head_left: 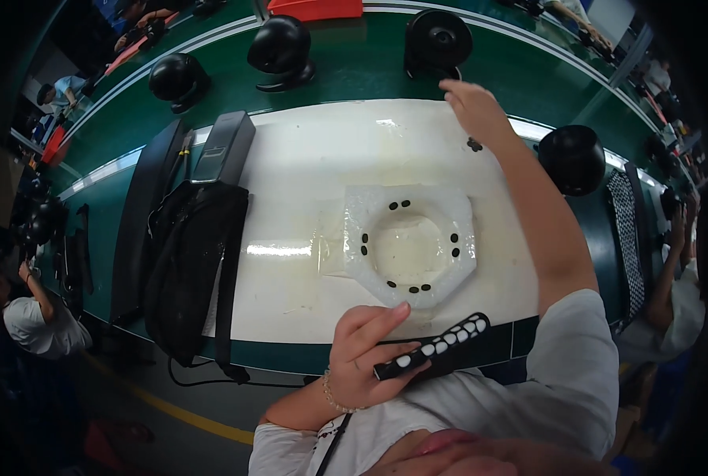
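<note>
My left hand, low in front of my body, holds a black strip dotted with white oval pads; its index finger points out past the strip. Beyond the white sheet, my right hand stretches toward a round black device on a stand. Its fingers look extended with nothing visible in them; whether the fingertips touch the stand I cannot tell. Between my arms lies a whitish translucent block with a round opening, black oval pads set around it. A small dark cluster sits beside my right forearm.
A white sheet covers the green bench. At left are a black bag and a grey-black box. More round black devices stand along the back, another at right. A red tray is farther off. Other people work nearby.
</note>
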The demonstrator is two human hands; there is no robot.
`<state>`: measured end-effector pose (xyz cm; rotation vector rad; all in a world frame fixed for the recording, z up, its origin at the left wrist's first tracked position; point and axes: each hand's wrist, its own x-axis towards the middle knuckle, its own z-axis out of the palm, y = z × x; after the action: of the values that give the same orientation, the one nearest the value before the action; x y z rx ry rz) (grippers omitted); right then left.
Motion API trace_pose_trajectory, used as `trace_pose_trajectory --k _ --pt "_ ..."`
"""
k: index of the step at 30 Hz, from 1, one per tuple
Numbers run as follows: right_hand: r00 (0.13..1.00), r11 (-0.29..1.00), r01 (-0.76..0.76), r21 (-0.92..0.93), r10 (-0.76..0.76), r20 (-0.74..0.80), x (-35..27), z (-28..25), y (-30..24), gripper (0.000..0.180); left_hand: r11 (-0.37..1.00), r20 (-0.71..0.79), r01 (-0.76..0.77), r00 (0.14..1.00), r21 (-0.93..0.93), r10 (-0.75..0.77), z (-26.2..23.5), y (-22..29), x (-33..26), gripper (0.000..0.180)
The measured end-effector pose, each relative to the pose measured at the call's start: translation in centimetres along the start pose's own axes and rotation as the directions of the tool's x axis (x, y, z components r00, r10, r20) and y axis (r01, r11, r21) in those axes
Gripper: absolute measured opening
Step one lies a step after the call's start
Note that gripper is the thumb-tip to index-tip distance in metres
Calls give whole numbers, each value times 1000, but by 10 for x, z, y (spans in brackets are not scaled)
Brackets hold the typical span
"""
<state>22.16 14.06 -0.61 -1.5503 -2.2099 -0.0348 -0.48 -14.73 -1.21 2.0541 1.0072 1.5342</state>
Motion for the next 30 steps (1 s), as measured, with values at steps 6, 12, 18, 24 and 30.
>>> trace_pose_trajectory --k 6,12,18,24,30 --pt "960 996 -76 41 62 273 -135 -79 -24 30 1000 -20 15 1000 16 -15 3 0 0 37" --pt "983 958 -132 -254 159 90 -197 -86 38 44 1000 -24 5 1000 2 -5 9 -3 -2 35" --pt "976 953 -128 -276 171 136 -185 -81 31 48 999 -96 21 995 -37 -25 13 -4 -4 28" --pt "942 995 -58 -82 27 -336 -143 -85 41 27 955 7 254 967 -155 -256 9 9 0 30" --pt "959 288 -104 952 283 19 -124 -140 -54 24 822 62 308 946 -479 -318 2 14 -19 27"
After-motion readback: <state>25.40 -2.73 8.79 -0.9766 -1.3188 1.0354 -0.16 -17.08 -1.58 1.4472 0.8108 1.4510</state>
